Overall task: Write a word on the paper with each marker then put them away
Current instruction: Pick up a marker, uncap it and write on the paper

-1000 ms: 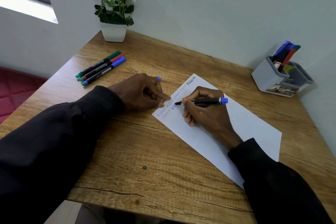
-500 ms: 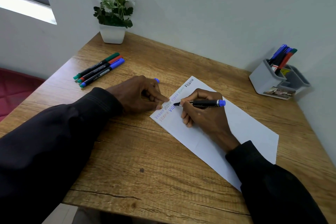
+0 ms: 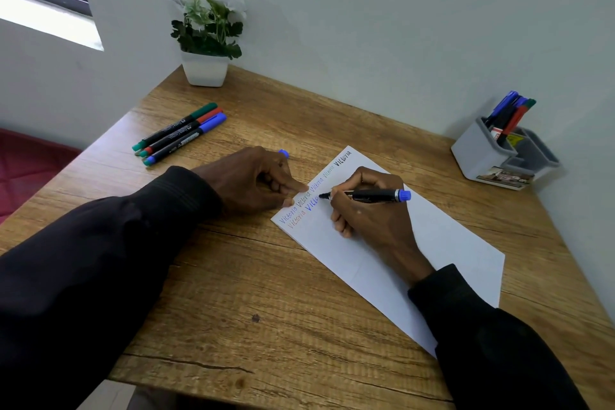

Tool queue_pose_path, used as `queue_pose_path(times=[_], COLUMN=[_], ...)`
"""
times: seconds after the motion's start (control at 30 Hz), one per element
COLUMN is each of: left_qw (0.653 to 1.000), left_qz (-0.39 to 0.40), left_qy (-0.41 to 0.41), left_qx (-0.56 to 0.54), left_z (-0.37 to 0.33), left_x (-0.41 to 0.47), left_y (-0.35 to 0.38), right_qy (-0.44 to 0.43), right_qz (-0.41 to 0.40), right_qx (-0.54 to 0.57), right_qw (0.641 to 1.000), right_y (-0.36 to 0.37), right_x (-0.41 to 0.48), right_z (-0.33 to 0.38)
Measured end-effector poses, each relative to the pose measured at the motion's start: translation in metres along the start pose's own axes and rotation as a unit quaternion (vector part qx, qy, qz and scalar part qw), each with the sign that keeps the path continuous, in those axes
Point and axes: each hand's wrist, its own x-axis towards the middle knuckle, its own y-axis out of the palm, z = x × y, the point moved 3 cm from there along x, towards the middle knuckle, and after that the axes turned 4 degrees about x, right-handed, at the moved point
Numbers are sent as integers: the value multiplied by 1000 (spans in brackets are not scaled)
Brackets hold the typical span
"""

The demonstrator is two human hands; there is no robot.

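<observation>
One paper (image 3: pixel 432 243) lies under the right hand (image 3: pixel 372 220), which pinches one blue marker (image 3: pixel 376 195), tip on it. Left of that grip the left hand (image 3: pixel 246 183) curls round one blue cap (image 3: pixel 283 153), forefinger pressing the paper; three markers (image 3: pixel 179 133) lie beyond, one holder (image 3: pixel 479 153) far right.

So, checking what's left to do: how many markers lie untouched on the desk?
3, side by side near the plant: green marker, red marker, blue marker. None looks hidden.

Quick count: three markers (image 3: pixel 181 133) loose on the worktop (image 3: pixel 266 309), one blue marker (image 3: pixel 372 195) I'm writing with, one blue cap (image 3: pixel 283 153), one sheet of paper (image 3: pixel 449 253), one potted plant (image 3: pixel 204 70), one grey organiser (image 3: pixel 479 153). Markers packed in there are too tight to count.
</observation>
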Motion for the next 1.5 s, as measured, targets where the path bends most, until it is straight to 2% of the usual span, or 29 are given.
queue_pose_path(times=[0.37,0.63,0.93,1.5], left_qw=[1000,1000,1000,999], left_qz=[6,7,11,5], left_qy=[-11,-11,-10,-12], left_qx=[3,5,20,36], left_z=[0,-2,-3,-12], left_x=[-1,-1,-1,-3], left_y=[-1,0,0,-2], right_qy=[-11,20,-4,6], right_qz=[-16,-19,-21,-24], right_qx=[16,2,16,6], right_qw=[1000,1000,1000,1000], right_y=[-1,-1,0,-1], right_x=[1,2,2,3], right_z=[0,-1,-2,-2])
